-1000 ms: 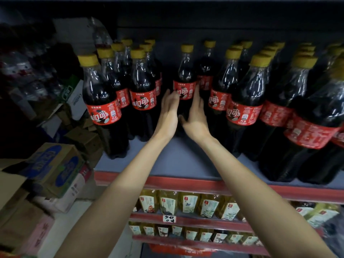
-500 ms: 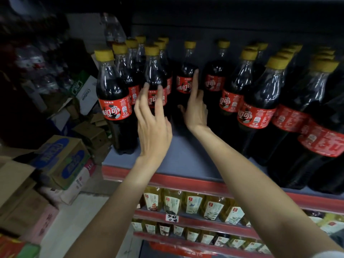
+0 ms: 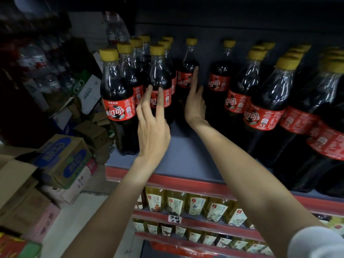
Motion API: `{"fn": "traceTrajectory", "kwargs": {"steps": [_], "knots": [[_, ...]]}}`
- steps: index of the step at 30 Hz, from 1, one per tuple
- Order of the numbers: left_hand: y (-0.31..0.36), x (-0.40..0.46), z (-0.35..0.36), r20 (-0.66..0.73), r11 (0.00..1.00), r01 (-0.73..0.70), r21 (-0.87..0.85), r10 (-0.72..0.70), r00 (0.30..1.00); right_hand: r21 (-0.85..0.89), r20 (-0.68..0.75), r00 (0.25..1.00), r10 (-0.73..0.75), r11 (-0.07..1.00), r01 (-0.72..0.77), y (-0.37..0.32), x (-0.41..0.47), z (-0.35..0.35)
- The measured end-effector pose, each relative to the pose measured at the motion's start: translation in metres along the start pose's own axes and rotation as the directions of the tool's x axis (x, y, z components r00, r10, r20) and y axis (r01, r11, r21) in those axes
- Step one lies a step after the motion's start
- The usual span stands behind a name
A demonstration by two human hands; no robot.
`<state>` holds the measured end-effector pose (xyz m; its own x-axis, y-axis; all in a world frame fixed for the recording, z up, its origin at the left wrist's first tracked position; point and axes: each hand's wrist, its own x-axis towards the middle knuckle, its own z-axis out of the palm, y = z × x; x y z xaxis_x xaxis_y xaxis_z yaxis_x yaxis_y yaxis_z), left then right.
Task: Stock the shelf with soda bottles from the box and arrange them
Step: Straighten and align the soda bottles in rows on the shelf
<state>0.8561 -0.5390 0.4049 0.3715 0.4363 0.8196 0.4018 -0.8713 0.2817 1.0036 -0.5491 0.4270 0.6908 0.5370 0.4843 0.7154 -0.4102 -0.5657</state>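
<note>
Shop, stocked shelf [image 3: 186, 180], handwritten price tag [image 3: 174, 219]

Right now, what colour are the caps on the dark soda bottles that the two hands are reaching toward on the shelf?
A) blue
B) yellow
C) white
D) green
B: every soda bottle on the shelf carries a yellow cap, including those by the left hand and the right hand.

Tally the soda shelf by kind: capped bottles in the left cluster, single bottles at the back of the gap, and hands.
Bottles in the left cluster, by visible caps: 7
Single bottles at the back of the gap: 2
Hands, left hand and right hand: 2
Total: 11
</note>
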Motion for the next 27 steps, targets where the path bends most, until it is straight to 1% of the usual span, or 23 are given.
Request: {"fn": "traceTrajectory", "kwargs": {"steps": [2, 4, 6, 7, 8, 9, 10, 11, 12, 13, 14, 16, 18, 20, 22, 23, 25, 27], "knots": [[0.004, -0.001, -0.004, -0.021, 0.998, 0.016, -0.062, -0.018, 1.000, 0.039, 0.016, 0.999, -0.042, 0.998, 0.041, -0.004, -0.007, -0.009], [0.012, -0.002, -0.009, -0.109, 0.987, -0.028, -0.159, 0.010, 0.994, 0.103, 0.005, 0.997, -0.076, 0.992, 0.075, -0.007, -0.023, -0.026], [0.025, -0.004, -0.011, -0.203, 0.944, -0.122, -0.306, 0.060, 0.977, 0.200, -0.069, 0.988, -0.141, 0.968, 0.152, -0.004, -0.052, -0.051], [0.032, -0.004, -0.011, -0.195, 0.897, -0.133, -0.421, 0.054, 0.979, 0.222, -0.143, 0.973, -0.180, 0.952, 0.209, -0.001, -0.070, -0.065], [0.040, -0.003, -0.009, -0.135, 0.831, -0.095, -0.548, 0.024, 0.991, 0.216, -0.229, 0.952, -0.205, 0.943, 0.255, 0.005, -0.089, -0.078], [0.049, -0.001, -0.007, -0.027, 0.751, -0.007, -0.661, -0.014, 1.000, 0.192, -0.321, 0.922, -0.215, 0.939, 0.286, 0.011, -0.109, -0.089], [0.056, 0.003, -0.003, 0.109, 0.666, 0.112, -0.738, -0.046, 0.993, 0.155, -0.414, 0.886, -0.206, 0.944, 0.292, 0.019, -0.125, -0.097], [0.063, 0.008, 0.002, 0.248, 0.588, 0.235, -0.774, -0.061, 0.967, 0.119, -0.498, 0.850, -0.174, 0.957, 0.265, 0.028, -0.139, -0.102], [0.069, 0.012, 0.009, 0.370, 0.530, 0.343, -0.775, -0.059, 0.927, 0.095, -0.562, 0.818, -0.121, 0.973, 0.209, 0.037, -0.148, -0.105], [0.074, 0.017, 0.016, 0.463, 0.495, 0.424, -0.759, -0.048, 0.885, 0.089, -0.600, 0.798, -0.058, 0.986, 0.139, 0.045, -0.154, -0.107], [0.079, 0.021, 0.024, 0.528, 0.481, 0.477, -0.735, -0.035, 0.849, 0.096, -0.610, 0.792, 0.000, 0.993, 0.074, 0.051, -0.155, -0.108], [0.087, 0.029, 0.040, 0.613, 0.477, 0.533, -0.699, 0.015, 0.790, 0.109, -0.575, 0.816, 0.069, 0.994, -0.007, 0.058, -0.154, -0.110], [0.091, 0.034, 0.055, 0.658, 0.493, 0.538, -0.684, 0.099, 0.746, 0.096, -0.537, 0.841, 0.066, 0.995, -0.017, 0.062, -0.151, -0.110], [0.091, 0.035, 0.067, 0.667, 0.529, 0.504, -0.683, 0.172, 0.725, 0.086, -0.522, 0.851, 0.062, 0.996, -0.020, 0.063, -0.150, -0.110], [0.091, 0.035, 0.073, 0.664, 0.559, 0.474, -0.680, 0.197, 0.721, 0.069, -0.540, 0.840, 0.053, 0.997, -0.019, 0.061, -0.153, -0.110], [0.091, 0.034, 0.075, 0.657, 0.578, 0.456, -0.677, 0.196, 0.728, 0.042, -0.564, 0.826, 0.022, 0.999, 0.002, 0.059, -0.156, -0.111], [0.091, 0.031, 0.075, 0.616, 0.607, 0.406, -0.683, 0.180, 0.767, -0.019, -0.583, 0.808, -0.089, 0.995, 0.096, 0.056, -0.160, -0.110], [0.089, 0.027, 0.068, 0.561, 0.618, 0.375, -0.691, 0.132, 0.817, -0.018, -0.510, 0.844, -0.169, 0.982, 0.186, 0.050, -0.161, -0.107]]}}
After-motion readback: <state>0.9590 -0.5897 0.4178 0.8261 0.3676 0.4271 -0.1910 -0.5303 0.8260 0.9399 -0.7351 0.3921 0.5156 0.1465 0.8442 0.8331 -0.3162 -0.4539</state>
